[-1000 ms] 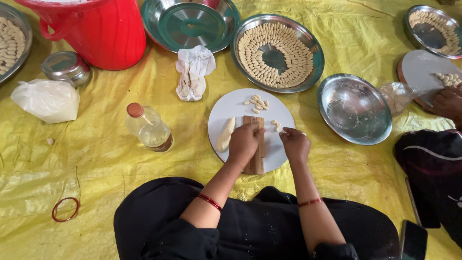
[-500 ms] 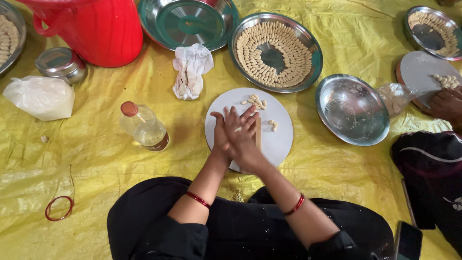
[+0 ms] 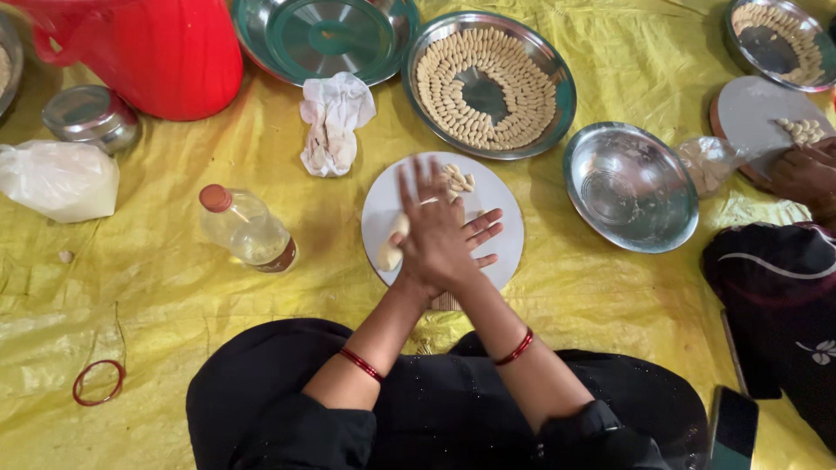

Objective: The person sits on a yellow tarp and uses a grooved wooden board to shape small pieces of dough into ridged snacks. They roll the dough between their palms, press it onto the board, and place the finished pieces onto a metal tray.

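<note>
Dough is being rolled between the palms over the round white board [image 3: 501, 213]: the left hand [image 3: 435, 235] lies crossed on top of the right hand [image 3: 475, 244], palms pressed together, fingers stretched out straight and slightly fanned. Whether a bit of dough sits between the palms cannot be told, since the hands hide it. A pale dough log [image 3: 392, 244] lies on the board just left of the hands, touching the left hand's edge or nearly so, and a few small shaped dough pieces [image 3: 459, 178] sit at the board's far rim.

Judging from this, the step in hand is shaping one small piece; the next move calls for parting the palms and setting the piece down without squashing it.

Beyond the board stands a steel plate [image 3: 540, 139] ringed with rows of finished pieces; right of the board, an empty steel bowl [image 3: 631, 187]. Left of the board lies an oil bottle [image 3: 248, 228], and above that a crumpled white cloth [image 3: 333, 122]. Another person's hand [image 3: 805, 174] works at a second board far right.
</note>
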